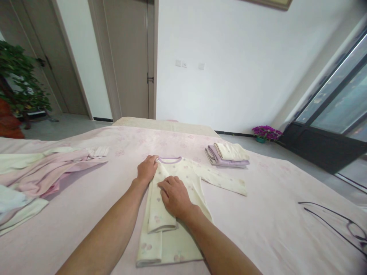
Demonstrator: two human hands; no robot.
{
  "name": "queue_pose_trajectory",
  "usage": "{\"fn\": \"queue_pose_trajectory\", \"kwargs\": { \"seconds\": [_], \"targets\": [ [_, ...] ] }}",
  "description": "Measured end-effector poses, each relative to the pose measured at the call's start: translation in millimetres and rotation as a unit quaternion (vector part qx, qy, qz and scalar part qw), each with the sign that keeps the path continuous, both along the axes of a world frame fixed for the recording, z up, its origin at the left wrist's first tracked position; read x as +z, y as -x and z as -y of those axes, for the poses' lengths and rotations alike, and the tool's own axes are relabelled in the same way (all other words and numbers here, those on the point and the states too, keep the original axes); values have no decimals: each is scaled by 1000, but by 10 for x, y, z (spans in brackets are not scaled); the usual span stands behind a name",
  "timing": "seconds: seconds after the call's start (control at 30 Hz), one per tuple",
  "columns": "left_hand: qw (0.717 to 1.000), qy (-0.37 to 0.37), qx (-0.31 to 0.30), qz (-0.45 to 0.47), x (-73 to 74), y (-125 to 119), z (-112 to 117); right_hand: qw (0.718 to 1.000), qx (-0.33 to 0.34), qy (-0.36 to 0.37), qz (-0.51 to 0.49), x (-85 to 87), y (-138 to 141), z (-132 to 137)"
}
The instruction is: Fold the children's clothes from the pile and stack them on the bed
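A small cream long-sleeved top (pixel 183 179) with a lilac collar lies flat on the pink bed cover (pixel 258 229). Its left sleeve is folded in over the body; the right sleeve stretches out to the right. My left hand (pixel 147 169) rests on the left shoulder by the collar, fingers curled down on the fabric. Pressing flat on the folded sleeve near the middle of the top is my right hand (pixel 174 195), fingers together and stretched out.
A folded stack of cream and lilac clothes (pixel 228 154) sits behind the top to the right. Loose pink and cream garments (pixel 43 172) are piled at the left. Black cable (pixel 332 223) lies at the right edge. Doors, a plant and a window surround the bed.
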State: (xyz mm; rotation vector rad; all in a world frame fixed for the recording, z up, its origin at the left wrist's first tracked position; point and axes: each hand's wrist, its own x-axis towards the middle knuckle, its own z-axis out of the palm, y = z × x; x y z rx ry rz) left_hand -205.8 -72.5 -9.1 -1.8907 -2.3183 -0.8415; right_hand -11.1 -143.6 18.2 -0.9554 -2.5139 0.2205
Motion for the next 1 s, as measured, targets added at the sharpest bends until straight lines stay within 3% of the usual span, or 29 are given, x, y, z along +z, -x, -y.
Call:
{"fn": "queue_pose_trajectory", "kwargs": {
  "seconds": [1.0],
  "targets": [
    [998, 40, 37, 16, 38, -14, -3, 1000, 15, -16, 10, 28, -32, 14]
  ]
}}
